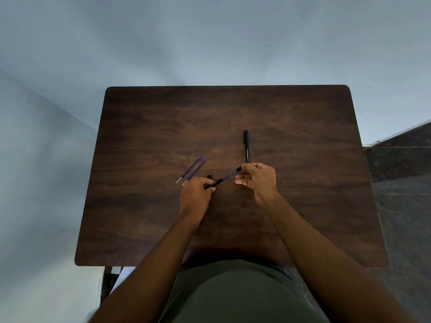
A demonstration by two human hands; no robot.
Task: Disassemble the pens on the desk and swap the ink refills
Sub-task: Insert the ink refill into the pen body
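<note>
We see a dark wood-grain desk top (303, 206) from above, with a person seated at its near edge. The left hand (196, 197) curls its fingers round the slim black plastic pen barrel (213, 184), holding it just above the desk and angled up towards the right. The right hand (256, 179) pinches the short black tip section (238, 169) between thumb and forefinger, its remaining fingers loosely curled below. Between the two black parts runs a thin purple ink refill (228, 176), bared to view; we judge that the tip section is separated from the barrel and that the refill bridges the gap. Whether it is being drawn out or fed in, we cannot tell.

Two loose purple ink refills (192, 169) lie side by side on the desk just beyond the left hand, parallel and close together, probably set there to stay within reach and apart from the work in hand. A small black piece (209, 176) shows just beyond the left knuckles; we cannot identify it.

A second black pen with white lettering on its barrel (246, 145) lies beyond the right hand, pointing away from the person, apparently assembled. We judge that the exchange is under way but incomplete.
</note>
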